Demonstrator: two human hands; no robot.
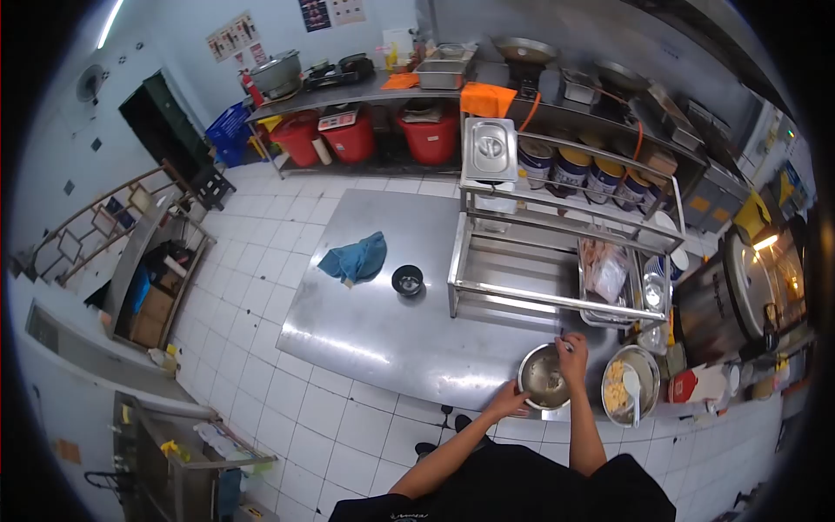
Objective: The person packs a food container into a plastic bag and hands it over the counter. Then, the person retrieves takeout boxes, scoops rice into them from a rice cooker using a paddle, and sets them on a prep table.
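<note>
A steel mixing bowl (pixel 545 383) stands at the front edge of the metal table (pixel 348 317). My left hand (pixel 506 401) grips its left rim with the fingers closed on it. Over the right side of the bowl, my right hand (pixel 572 355) is closed on a thin utensil whose dark end sticks out above the fingers; its lower part is too small to make out. Just right of the bowl is a larger steel bowl (pixel 648 364) with yellowish pieces (pixel 617 387) and a white ladle (pixel 633 391) in it.
A small black bowl (pixel 407 280) and a blue cloth (pixel 357 257) lie further left on the table. A steel rack (pixel 565 300) rises behind my hands, near a tray with bagged food (pixel 606 271). At the right stands a large metal cooker (pixel 718 304).
</note>
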